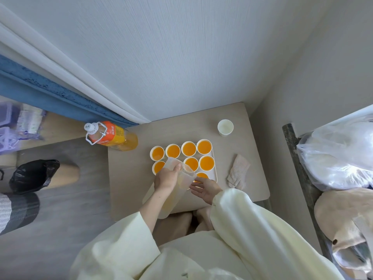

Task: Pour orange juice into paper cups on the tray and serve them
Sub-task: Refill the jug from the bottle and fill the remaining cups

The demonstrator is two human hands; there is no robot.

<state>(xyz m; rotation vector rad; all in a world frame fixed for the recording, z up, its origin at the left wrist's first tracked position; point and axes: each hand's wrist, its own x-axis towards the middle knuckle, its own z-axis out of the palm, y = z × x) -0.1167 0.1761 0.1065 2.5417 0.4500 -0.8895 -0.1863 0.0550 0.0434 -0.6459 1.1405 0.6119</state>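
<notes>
- Left hand: fingers wrapped round 1 clear jug, tilted over the tray.
- Right hand: fingers straight, released, beside the jug.
- 8 filled cups on the tray; 1 empty cup and 1 juice bottle on the worktop.
</notes>
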